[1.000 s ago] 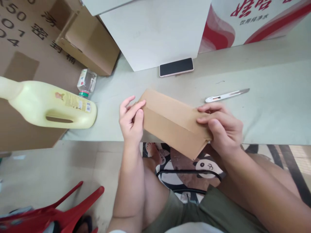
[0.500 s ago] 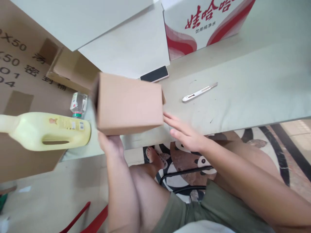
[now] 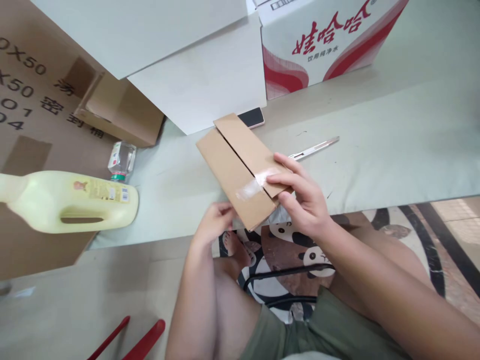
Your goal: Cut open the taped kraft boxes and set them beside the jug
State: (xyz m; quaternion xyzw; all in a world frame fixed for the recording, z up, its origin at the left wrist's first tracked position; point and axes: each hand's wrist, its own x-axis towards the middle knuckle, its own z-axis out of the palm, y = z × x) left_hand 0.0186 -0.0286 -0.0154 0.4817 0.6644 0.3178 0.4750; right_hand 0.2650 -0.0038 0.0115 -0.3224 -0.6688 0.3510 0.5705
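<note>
A small brown cardboard box [image 3: 240,165] lies tilted at the table's front edge. Its two top flaps meet at a dark slit, and a strip of clear tape [image 3: 250,190] crosses that slit near the right end. My right hand [image 3: 303,197] grips this end, fingers on the taped flap and thumb at the side. On the near left side, my left hand [image 3: 215,220] has its fingers curled against the box's lower edge; the fingertips are partly hidden. Behind my right fingers lies a white utility knife [image 3: 317,148], its near end covered.
A yellow jug [image 3: 101,202] and an upturned clear bottle [image 3: 122,161] lie at the left. White cartons [image 3: 210,70], a red-and-white carton [image 3: 318,50] and a dark flat object [image 3: 253,118] are at the back. Another brown box [image 3: 123,110] stands back left.
The box has been turned and lowered, so its taped flaps now face up. My right hand has closed on its right end, and my left hand has shifted right along its near side.
</note>
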